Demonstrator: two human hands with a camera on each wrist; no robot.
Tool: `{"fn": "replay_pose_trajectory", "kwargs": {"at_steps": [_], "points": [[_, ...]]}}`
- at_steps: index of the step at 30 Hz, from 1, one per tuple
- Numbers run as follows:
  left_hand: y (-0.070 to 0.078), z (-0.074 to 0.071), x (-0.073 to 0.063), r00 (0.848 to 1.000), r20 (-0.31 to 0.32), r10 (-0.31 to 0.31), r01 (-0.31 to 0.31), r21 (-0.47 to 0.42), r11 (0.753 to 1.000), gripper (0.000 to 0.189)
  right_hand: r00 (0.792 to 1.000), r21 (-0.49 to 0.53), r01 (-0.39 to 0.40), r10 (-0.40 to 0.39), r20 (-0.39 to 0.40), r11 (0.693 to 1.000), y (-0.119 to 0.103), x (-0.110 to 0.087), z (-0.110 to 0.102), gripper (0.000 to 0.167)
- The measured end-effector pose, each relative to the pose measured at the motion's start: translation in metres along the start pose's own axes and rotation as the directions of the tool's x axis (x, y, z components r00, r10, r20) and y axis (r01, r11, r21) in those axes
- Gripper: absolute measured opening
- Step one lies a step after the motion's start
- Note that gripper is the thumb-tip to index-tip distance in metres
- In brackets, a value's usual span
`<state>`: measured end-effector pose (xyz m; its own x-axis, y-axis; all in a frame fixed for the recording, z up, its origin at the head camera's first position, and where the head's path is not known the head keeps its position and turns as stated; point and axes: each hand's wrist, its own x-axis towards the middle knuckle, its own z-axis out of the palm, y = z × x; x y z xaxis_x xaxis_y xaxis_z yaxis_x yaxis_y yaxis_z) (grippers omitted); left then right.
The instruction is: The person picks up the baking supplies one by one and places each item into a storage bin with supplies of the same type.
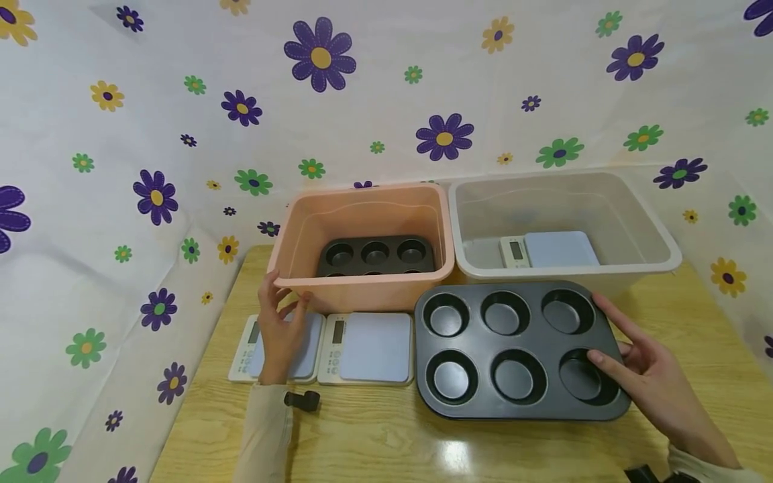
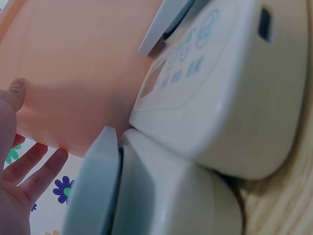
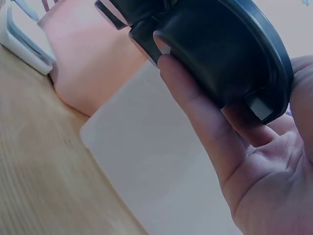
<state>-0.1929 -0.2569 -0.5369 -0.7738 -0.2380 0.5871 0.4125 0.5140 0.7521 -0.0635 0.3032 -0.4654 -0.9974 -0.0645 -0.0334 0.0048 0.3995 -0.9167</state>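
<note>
A dark six-cup muffin pan (image 1: 483, 349) is raised above the table, tilted to show its cups. My right hand (image 1: 652, 376) grips its right end, thumb on top by a cup; fingers (image 3: 195, 112) support it from beneath in the right wrist view. My left hand (image 1: 282, 329) touches the front left corner of the peach bin (image 1: 368, 295), thumb against the front wall and fingers spread at the side. Another muffin pan (image 1: 374, 251) lies inside that bin. Below the left hand, a kitchen scale (image 1: 241, 352) lies partly hidden, beside a second kitchen scale (image 1: 376, 349).
To the right of the peach bin stands a whitish bin (image 1: 658, 261) with a kitchen scale (image 1: 561, 249) inside. Both bins stand at the back of the wooden table (image 1: 374, 436), before a flower-print cloth (image 1: 374, 100). The raised pan overlaps the whitish bin's front in the head view.
</note>
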Motion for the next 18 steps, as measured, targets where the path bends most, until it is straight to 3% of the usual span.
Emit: {"fn": "replay_pose_trajectory", "kwargs": {"at_steps": [9, 18], "points": [[0.0, -0.002, -0.005, 1.0, 0.0, -0.004, 0.004, -0.013, 1.0, 0.08, 0.996, 0.073, 0.089, -0.087, -0.023, 0.993, -0.016, 0.006, 0.006, 0.083], [-0.002, 0.002, -0.004, 0.999, -0.021, 0.039, -0.039, 0.017, 0.999, 0.079, 0.981, 0.275, 0.19, -0.174, -0.081, 0.942, -0.036, 0.023, 0.018, 0.081]]}}
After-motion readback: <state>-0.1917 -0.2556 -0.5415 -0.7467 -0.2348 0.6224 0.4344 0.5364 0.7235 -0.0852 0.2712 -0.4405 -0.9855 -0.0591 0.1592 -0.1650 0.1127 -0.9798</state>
